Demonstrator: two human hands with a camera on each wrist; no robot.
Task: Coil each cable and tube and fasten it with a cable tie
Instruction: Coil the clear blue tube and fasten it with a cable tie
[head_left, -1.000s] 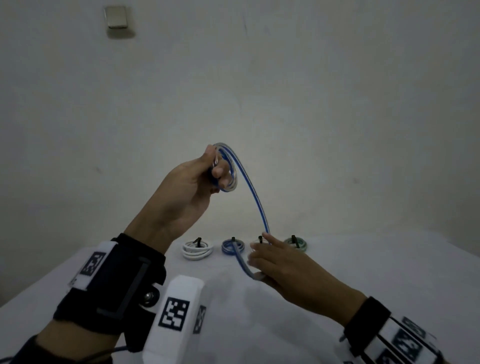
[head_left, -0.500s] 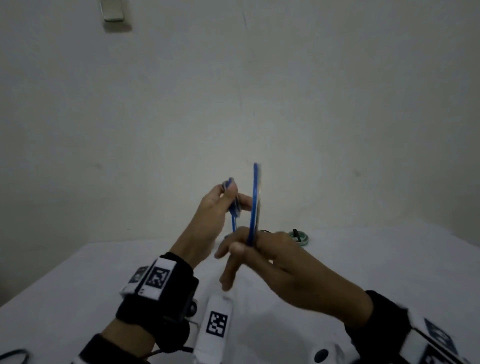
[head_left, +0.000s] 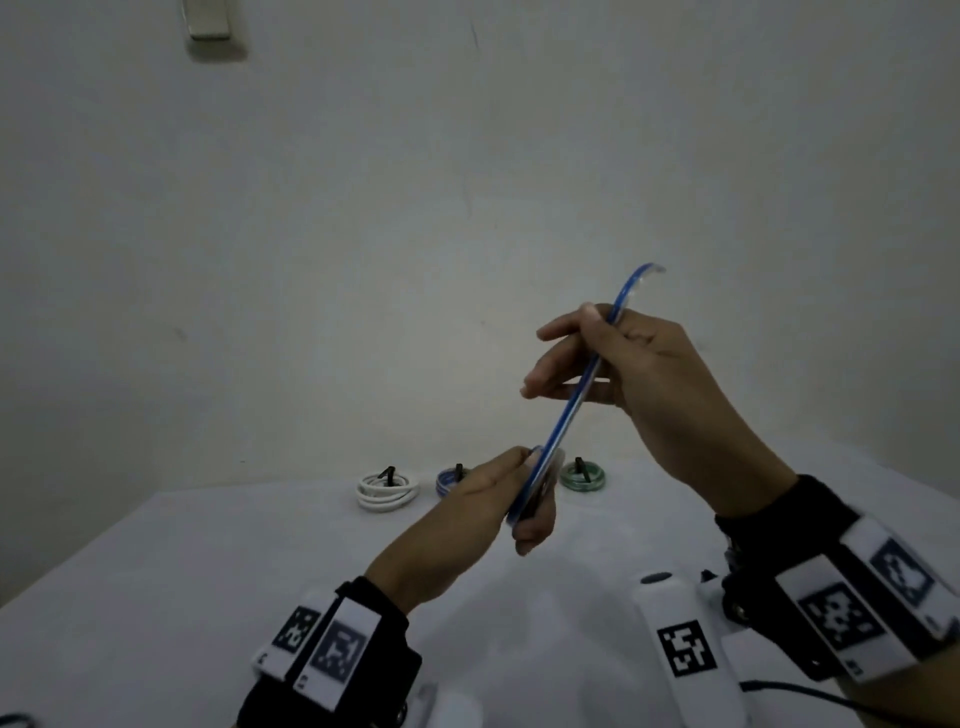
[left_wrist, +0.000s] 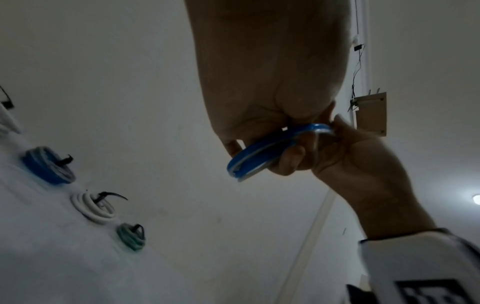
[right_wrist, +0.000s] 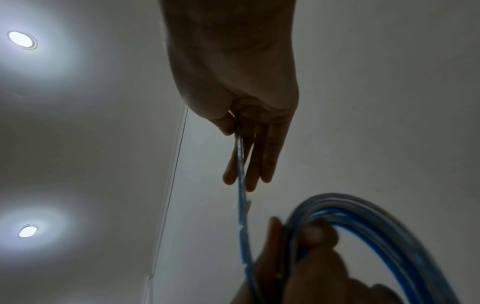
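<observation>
A blue-striped clear tube (head_left: 574, 402) is partly wound into a small coil (head_left: 527, 493). My left hand (head_left: 524, 488) grips that coil low over the table; the left wrist view shows the coil (left_wrist: 259, 153) edge-on in my curled fingers. My right hand (head_left: 576, 353) is higher and to the right. It pinches the straight stretch of tube, whose free end (head_left: 644, 270) sticks up past the fingers. In the right wrist view the tube (right_wrist: 240, 164) runs along my fingers down to the coil (right_wrist: 363, 226).
Tied coils lie at the far edge of the white table (head_left: 208, 571): a white coil (head_left: 387, 488), a blue coil (head_left: 447, 480) partly behind my left hand, a green coil (head_left: 582, 475). The wall stands close behind them.
My left hand has come down with the coil from chest height to just above the table. My right hand has risen from the table up and to the right, drawing the tube's end with it.
</observation>
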